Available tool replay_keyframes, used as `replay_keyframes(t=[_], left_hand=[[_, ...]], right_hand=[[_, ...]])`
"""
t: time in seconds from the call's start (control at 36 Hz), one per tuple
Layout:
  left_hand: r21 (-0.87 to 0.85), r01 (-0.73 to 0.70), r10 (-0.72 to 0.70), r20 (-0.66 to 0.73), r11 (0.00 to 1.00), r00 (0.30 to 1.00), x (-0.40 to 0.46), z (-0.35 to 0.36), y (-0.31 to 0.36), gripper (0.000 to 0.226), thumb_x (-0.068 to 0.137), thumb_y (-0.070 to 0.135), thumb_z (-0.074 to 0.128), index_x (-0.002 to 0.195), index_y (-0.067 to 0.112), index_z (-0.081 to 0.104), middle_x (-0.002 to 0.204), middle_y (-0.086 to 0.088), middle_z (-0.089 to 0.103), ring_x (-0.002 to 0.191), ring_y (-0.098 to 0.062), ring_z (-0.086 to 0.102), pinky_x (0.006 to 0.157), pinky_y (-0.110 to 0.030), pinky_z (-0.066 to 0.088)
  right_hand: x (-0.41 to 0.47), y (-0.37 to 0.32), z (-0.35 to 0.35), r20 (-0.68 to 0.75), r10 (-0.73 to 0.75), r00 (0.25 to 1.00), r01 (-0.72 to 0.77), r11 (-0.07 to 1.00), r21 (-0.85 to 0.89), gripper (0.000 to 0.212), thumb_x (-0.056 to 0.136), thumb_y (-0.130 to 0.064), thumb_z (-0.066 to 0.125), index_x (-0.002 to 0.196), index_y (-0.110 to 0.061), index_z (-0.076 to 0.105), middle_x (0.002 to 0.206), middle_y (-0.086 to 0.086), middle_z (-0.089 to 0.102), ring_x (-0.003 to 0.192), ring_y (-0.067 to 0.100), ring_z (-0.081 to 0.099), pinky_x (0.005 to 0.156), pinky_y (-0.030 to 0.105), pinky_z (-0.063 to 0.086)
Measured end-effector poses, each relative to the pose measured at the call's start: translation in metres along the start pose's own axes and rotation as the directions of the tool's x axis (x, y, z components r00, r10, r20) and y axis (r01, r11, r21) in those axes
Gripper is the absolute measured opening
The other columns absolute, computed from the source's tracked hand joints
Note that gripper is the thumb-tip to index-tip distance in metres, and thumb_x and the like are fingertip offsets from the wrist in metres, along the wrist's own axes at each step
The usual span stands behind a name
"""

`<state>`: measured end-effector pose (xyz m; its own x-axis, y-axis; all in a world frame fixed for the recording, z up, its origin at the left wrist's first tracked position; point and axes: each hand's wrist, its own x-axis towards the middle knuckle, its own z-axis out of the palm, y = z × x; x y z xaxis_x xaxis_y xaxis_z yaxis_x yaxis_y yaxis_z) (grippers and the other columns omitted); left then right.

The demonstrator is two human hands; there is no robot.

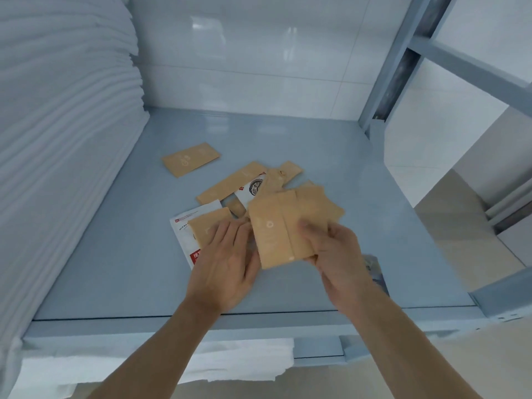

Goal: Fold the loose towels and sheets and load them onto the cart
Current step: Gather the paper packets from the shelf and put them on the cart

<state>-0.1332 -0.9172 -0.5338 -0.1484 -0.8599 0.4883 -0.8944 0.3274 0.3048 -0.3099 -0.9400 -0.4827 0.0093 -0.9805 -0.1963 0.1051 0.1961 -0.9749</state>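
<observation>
My right hand [335, 256] grips a fanned bunch of tan paper packets [288, 226] above the blue shelf [121, 254]. My left hand [227, 260] lies with straight fingers on another tan packet [207, 226], its fingertips touching the bunch's left edge. More tan packets [230, 182] and a white printed sachet [250, 190] lie scattered behind the hands. One single packet [190, 159] lies apart, farther back. A tall stack of folded white linen [63, 139] fills the shelf's left side. More white linen [172, 364] shows on the level below.
A white printed leaflet [184, 234] lies under the left-hand packet. The blue metal upright [397, 59] and crossbar stand at the right rear. White tiled wall [259, 47] closes the back. A small dark object [374, 272] lies at the shelf's right front.
</observation>
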Motion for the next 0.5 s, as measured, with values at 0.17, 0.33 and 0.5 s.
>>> replay_keyframes(t=[0.17, 0.33, 0.5], left_hand=[[-0.084, -0.156, 0.147, -0.107, 0.984, 0.983, -0.004, -0.006, 0.001, 0.042, 0.099, 0.019, 0.030, 0.087, 0.000, 0.066, 0.091, -0.017, 0.066, 0.086, -0.030, 0.051, 0.079, -0.042, 0.048], [-0.182, -0.085, 0.052, -0.181, 0.980, 0.982, -0.004, -0.010, -0.002, 0.035, 0.094, 0.011, 0.034, 0.079, -0.004, 0.063, 0.074, -0.013, 0.058, 0.070, -0.032, 0.050, 0.069, -0.047, 0.045], [-0.074, -0.027, 0.009, -0.227, 0.997, 0.974, -0.001, -0.003, -0.001, 0.044, 0.101, 0.026, 0.050, 0.063, 0.003, 0.054, 0.061, -0.007, 0.050, 0.061, -0.027, 0.046, 0.065, -0.039, 0.042]], right_hand=[[-0.016, 0.035, 0.021, -0.028, 0.043, 0.999, -0.039, 0.992, 0.120, 0.015, 0.092, -0.018, 0.067, 0.104, -0.010, 0.071, 0.102, 0.009, 0.076, 0.102, 0.028, 0.071, 0.088, 0.048, 0.058], [-0.016, 0.045, 0.025, -0.222, 0.065, 0.973, -0.004, 0.964, 0.264, 0.020, 0.088, -0.020, 0.072, 0.096, -0.002, 0.070, 0.100, 0.019, 0.074, 0.103, 0.040, 0.067, 0.093, 0.057, 0.053], [-0.019, 0.056, 0.021, -0.188, -0.011, 0.982, 0.062, 0.961, 0.269, 0.013, 0.089, -0.019, 0.071, 0.091, -0.005, 0.071, 0.093, 0.016, 0.074, 0.089, 0.028, 0.068, 0.085, 0.047, 0.054]])
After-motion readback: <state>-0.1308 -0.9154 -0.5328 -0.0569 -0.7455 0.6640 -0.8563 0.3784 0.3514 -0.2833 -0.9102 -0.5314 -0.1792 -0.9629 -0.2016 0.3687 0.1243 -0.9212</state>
